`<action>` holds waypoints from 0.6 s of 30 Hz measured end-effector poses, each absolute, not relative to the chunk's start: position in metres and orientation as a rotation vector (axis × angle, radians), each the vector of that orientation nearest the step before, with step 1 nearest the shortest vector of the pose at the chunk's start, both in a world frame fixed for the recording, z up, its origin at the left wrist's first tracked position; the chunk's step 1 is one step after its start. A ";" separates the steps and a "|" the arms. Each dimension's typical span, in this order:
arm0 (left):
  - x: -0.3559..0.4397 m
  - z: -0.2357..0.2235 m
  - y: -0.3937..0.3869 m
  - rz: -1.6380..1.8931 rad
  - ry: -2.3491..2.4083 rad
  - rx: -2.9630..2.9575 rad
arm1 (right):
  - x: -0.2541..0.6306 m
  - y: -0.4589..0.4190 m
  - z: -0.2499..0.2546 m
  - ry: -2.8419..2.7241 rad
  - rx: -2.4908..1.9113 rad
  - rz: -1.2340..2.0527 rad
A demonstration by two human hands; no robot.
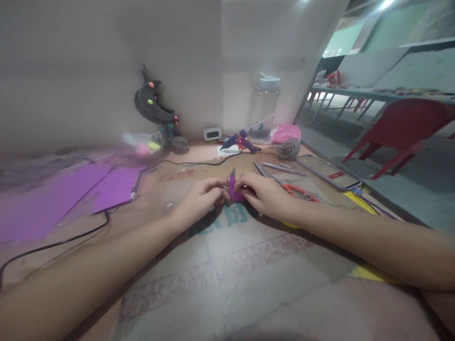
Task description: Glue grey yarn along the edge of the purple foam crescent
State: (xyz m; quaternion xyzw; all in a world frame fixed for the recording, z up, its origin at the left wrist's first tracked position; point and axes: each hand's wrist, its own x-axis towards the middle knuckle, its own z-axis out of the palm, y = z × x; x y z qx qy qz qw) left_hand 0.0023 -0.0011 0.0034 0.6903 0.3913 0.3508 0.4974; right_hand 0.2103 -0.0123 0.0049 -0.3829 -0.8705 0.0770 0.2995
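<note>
A small purple craft piece [232,188] with a pointed grey tip stands upright between my hands, above the cardboard. My right hand [266,193] pinches its right side with bent fingers. My left hand [208,195] is closed at its left side, where a thin grey strand [228,180] curves from the tip to the fingertips. The fingers hide part of the piece and the strand's end. Scissors and pliers with orange handles [300,190] lie just beyond my right hand. Behind the piece, a dark blue glue gun [240,140] with a lit red light rests near a white block.
Purple sheets [71,194] and a black cable [53,244] lie left. At the back are a dark crescent-shaped ornament [151,104], a small clock [212,134], a clear bottle [266,102] and grey yarn [289,149]. A phone [329,173] lies right, with a red chair [408,128] beyond.
</note>
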 end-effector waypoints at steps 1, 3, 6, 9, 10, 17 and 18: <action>0.002 0.003 -0.002 0.846 0.944 1.684 | 0.210 -0.012 0.005 -2.300 -1.023 0.233; 0.003 0.002 -0.003 0.838 0.943 1.738 | 0.209 -0.012 0.005 -2.289 -1.033 0.265; 0.003 0.002 -0.005 0.845 0.939 1.797 | 0.209 -0.013 0.007 -2.286 -1.007 0.276; 0.002 0.002 -0.004 0.848 0.954 1.844 | 0.208 -0.016 0.010 -2.295 -0.976 0.283; 0.002 0.002 -0.003 0.846 0.963 1.864 | 0.207 -0.017 0.010 -2.296 -0.986 0.293; 0.001 0.005 -0.004 0.832 1.060 1.974 | 0.203 -0.020 0.014 -2.303 -1.142 0.374; 0.002 0.006 -0.004 0.830 1.068 1.989 | 0.202 -0.020 0.014 -2.310 -1.128 0.362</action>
